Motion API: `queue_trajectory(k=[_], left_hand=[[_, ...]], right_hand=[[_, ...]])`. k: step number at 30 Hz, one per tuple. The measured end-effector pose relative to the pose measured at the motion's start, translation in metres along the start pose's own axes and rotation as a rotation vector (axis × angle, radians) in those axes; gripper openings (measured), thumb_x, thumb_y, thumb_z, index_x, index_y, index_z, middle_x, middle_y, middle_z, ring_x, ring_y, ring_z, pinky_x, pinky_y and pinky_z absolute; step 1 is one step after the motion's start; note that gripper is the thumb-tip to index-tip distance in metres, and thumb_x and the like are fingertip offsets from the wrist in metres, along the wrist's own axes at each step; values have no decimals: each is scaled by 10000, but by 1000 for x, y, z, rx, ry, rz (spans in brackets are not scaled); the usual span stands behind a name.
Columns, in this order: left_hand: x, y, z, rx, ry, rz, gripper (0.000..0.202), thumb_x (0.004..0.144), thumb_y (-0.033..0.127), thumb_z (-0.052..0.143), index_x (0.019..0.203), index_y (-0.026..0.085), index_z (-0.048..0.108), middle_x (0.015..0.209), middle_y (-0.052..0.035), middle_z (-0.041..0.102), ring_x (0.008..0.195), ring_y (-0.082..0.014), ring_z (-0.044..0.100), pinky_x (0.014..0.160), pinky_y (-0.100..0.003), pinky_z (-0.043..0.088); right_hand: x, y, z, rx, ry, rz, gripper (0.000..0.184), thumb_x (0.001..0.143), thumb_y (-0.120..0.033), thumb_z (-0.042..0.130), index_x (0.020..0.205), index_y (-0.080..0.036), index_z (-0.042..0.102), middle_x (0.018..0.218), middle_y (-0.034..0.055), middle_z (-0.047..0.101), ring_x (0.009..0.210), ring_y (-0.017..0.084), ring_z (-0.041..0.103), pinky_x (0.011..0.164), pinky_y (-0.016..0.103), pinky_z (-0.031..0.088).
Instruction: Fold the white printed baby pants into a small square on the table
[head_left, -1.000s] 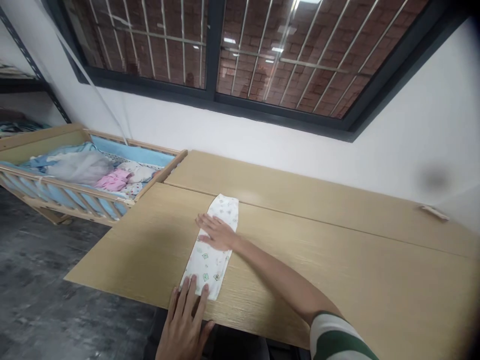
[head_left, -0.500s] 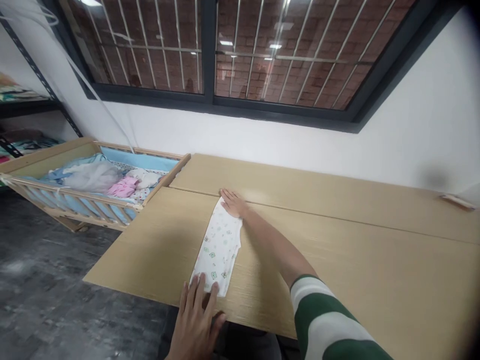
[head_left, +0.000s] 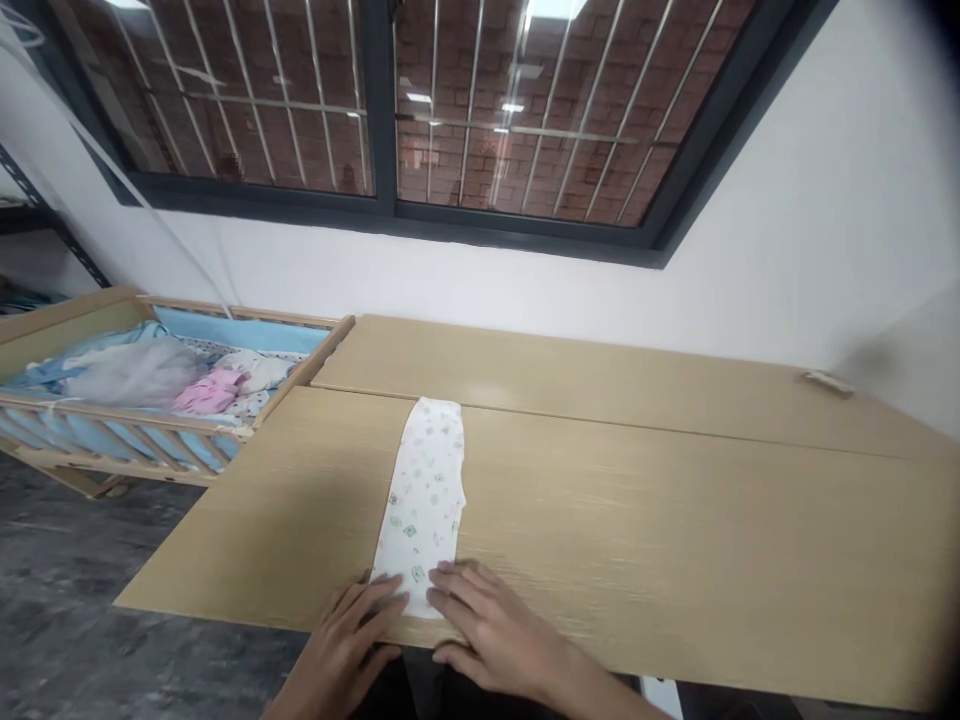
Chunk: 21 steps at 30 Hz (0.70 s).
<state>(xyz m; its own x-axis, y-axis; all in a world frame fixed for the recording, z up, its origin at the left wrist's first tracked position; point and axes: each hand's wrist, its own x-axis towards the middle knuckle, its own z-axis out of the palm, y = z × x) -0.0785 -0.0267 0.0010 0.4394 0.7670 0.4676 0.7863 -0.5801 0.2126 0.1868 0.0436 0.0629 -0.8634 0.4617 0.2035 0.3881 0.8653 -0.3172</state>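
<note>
A long white strip of baby clothing (head_left: 421,490) with small green prints lies folded lengthwise on the wooden table (head_left: 675,540), running from the near edge toward the table's middle seam. My left hand (head_left: 346,632) lies flat with fingers stretched on the cloth's near left corner. Beside it, my right hand (head_left: 489,628) rests flat, its fingertips on the near right corner. Both hands are open and hold nothing.
A wooden baby crib (head_left: 150,400) with blue lining and a heap of pink and white clothes (head_left: 214,385) stands left of the table. A small wooden piece (head_left: 827,382) lies at the far right by the wall. A barred window (head_left: 390,110) is above.
My right hand slid from the cloth's middle up to its far end, then came back to the near end beside my left hand. The cloth now lies flat and straight.
</note>
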Motion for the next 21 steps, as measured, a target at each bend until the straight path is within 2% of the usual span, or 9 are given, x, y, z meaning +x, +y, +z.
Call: queue_trajectory(k=[3,5,7,11,13,15,17,19,21], left_hand=[[-1,13,-4,-27,-6,105,480,931,28,449,1304,279,616,1186,-20,726,1036,-169,685,1014,-371,554],[4,23,-14,-67,-12,144,484,915,8,440,1266,274,638,1107,-5,749,940,-143,692,984,-313,562],[13,31,-29,-140,-16,126,424,934,41,464,1240,268,648,1056,-2,756,921,-127,691,945,-248,567],[51,29,-58,-357,9,-81,298,1005,166,489,1209,287,670,1065,-22,730,946,-126,696,838,-204,580],[80,16,-66,-421,82,-154,252,1018,224,505,1166,280,700,1000,-30,713,900,-137,693,784,-219,578],[114,-6,-67,-410,152,-220,238,1020,284,512,1130,252,721,995,-43,711,924,-161,687,814,-261,573],[150,-30,-59,-355,161,-281,249,1015,326,516,1090,229,733,1043,-54,717,993,-187,673,898,-317,557],[181,-52,-46,-268,87,-343,250,1012,305,512,1083,215,734,1085,-55,722,1034,-195,659,954,-338,530],[207,-69,-29,-196,30,-401,249,1003,249,503,1077,191,732,1104,-65,724,1057,-203,650,975,-345,510]], right_hand=[[-22,-16,11,-45,14,50,287,1002,-221,535,1275,-208,622,1248,107,691,1177,247,612,1078,431,450],[-27,-24,5,9,-4,98,296,1000,-186,496,1252,-253,637,1177,92,718,1115,240,641,1071,436,461],[-27,-29,-14,130,-27,172,283,1009,-254,495,1244,-310,643,1136,71,730,1097,244,653,1061,434,478],[-10,-23,-66,377,-56,256,251,1033,-356,470,1206,-337,651,1136,54,705,1085,232,652,951,395,540],[8,-5,-83,449,-9,280,247,1038,-392,471,1165,-299,662,1131,67,682,1047,224,652,893,375,549],[32,23,-88,473,88,325,269,1030,-425,490,1146,-259,668,1089,71,673,976,216,653,851,365,543],[59,59,-83,476,207,389,297,1004,-439,528,1157,-222,661,1008,65,675,873,203,643,779,344,532],[85,97,-72,489,308,487,316,958,-421,584,1173,-193,621,874,31,658,742,180,609,677,308,502],[107,130,-58,482,374,574,256,916,-348,611,1108,-179,599,840,15,646,723,168,594,656,286,481]])
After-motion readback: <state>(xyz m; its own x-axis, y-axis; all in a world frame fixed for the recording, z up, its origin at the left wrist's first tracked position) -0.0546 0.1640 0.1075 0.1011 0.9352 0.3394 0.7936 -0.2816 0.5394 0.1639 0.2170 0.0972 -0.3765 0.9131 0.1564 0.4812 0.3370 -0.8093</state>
